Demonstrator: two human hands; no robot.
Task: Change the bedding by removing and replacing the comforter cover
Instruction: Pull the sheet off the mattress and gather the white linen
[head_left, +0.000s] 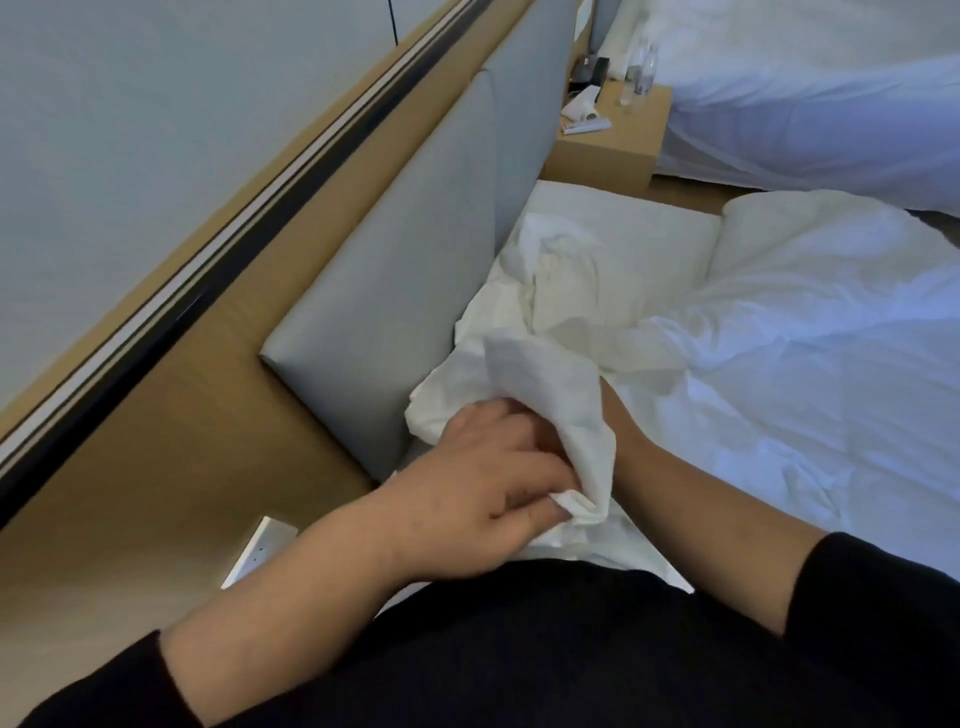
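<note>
Here the crumpled white comforter (810, 374) spreads over the bed on the right, its fabric creased and bunched toward the headboard end. Beside it, the grey padded headboard (395, 291) stands against a light wooden wall panel (171, 441) that carries a dark strip along its top. A second bed with white bedding (810, 93) sits beyond, and between the two beds is a light wooden nightstand (613, 150) holding clear bottles (641, 70) and some small items too blurred to tell apart. The white fabric comforter cover (545, 384) lies bunched at the near corner of the bed, just beside the headboard, with one corner lifted up. The left hand (483, 483) has its fingers curled around that lifted corner, pinching a fold of cloth at the fingertips. The right hand is hidden inside the bunched cover, only its forearm (691, 499) showing, so its grip cannot be told. A white wall socket (260, 553) sits low on the wooden panel.
</note>
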